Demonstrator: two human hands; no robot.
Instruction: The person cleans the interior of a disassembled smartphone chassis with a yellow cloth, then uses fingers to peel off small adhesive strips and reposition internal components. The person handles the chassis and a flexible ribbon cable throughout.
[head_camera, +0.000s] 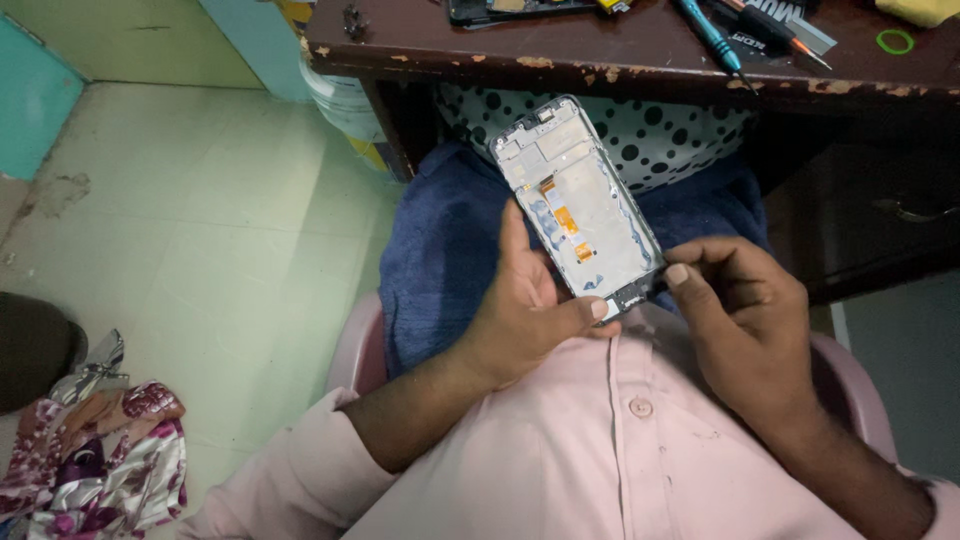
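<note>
Fingers of the left hand (525, 305) clasp a flat, rectangular phone frame (580, 205), metallic with orange flex strips, above the lap; the right hand (745, 310) pinches its lower corner.

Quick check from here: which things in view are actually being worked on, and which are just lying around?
In hand:
phone frame, opened up
left hand, holding it
right hand, at its lower corner

Lying about:
blue screwdriver on the desk
green ring
patterned cloth on the floor
</note>
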